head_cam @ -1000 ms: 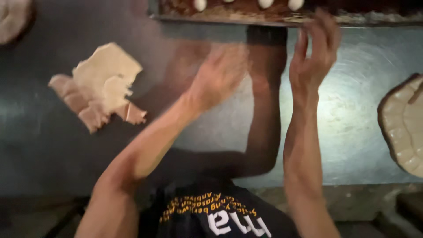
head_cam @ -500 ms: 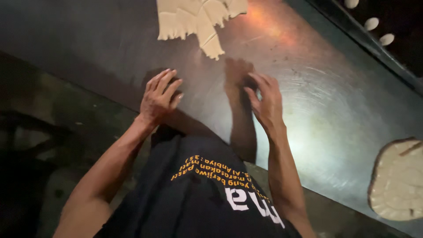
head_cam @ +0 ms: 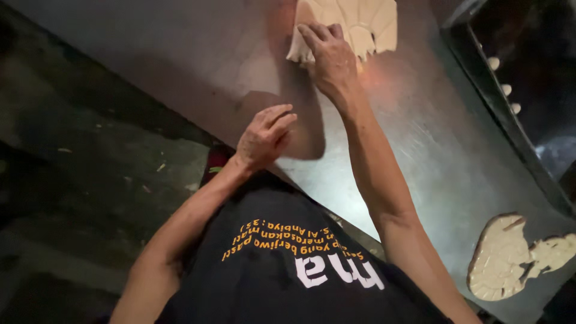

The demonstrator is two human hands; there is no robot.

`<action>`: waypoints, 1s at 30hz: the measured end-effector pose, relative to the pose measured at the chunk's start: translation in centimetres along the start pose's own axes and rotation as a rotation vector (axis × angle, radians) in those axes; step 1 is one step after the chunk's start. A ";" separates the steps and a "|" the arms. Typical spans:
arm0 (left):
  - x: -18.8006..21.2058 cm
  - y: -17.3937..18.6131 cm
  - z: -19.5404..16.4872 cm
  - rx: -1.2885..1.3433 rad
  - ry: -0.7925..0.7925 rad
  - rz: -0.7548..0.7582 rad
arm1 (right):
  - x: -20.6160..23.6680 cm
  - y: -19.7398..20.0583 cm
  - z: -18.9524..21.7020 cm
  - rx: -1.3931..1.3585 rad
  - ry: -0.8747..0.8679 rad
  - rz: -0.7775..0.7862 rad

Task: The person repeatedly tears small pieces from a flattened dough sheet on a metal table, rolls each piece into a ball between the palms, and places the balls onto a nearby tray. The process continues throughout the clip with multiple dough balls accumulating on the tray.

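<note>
Two hands | right hand (head_cam: 331, 57) on dough sheet (head_cam: 360, 24) | left hand (head_cam: 263, 137) apart

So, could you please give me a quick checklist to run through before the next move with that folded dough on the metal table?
1. Right hand on the folded dough sheet: ok, fingers lie flat on its left part.
2. Left hand free: ok, it holds nothing and is over the near part of the metal table, fingers loosely curled.
3. Dough fully on the table: cannot tell, its far edge is cut off by the picture.
4. Second flat dough piece apart from the hands: ok, it lies at the table's near right.
5. Small dough balls on the dark tray: ok, apart from the hands.
</note>
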State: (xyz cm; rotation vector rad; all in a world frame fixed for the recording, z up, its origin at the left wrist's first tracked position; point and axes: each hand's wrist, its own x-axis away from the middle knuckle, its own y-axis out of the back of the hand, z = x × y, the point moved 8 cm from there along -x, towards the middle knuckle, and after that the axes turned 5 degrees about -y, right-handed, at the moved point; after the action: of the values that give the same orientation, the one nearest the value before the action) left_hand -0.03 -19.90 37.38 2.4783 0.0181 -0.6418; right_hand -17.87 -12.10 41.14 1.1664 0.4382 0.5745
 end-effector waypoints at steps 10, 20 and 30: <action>0.9 1.2 1.0 0.219 0.092 -0.181 | -2.7 -3.2 -0.1 0.152 -0.055 0.074; 2.2 4.6 -1.4 0.175 0.343 -0.196 | 15.8 -4.0 7.3 -0.656 0.045 0.357; -2.4 -11.2 -2.8 0.752 0.530 -0.174 | 24.2 3.3 -1.8 -0.509 -0.314 -0.471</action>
State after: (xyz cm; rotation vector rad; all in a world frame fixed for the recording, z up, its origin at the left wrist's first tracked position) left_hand -2.59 -8.74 34.61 3.3383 0.2349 -0.0132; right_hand -0.75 5.34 43.00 0.6158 0.2594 0.0742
